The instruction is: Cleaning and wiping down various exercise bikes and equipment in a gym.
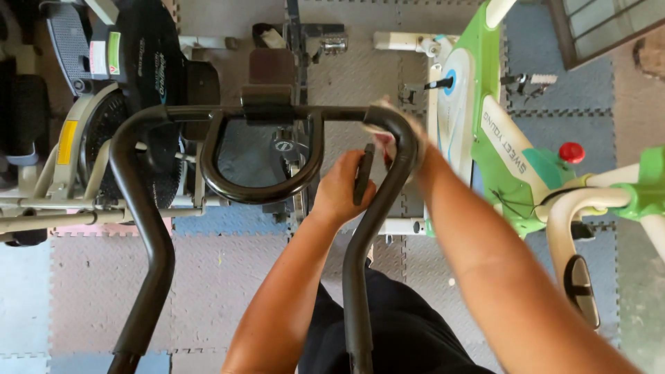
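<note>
Left hand [341,190] gripping black handlebar [370,215] pad, right hand [398,135] pressing white cloth [377,128] on bend above

Soft even daylight, faint shadows, motion blur on right hand [396,131]

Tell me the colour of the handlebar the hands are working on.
The handlebar is black, plain in the head view.
</note>
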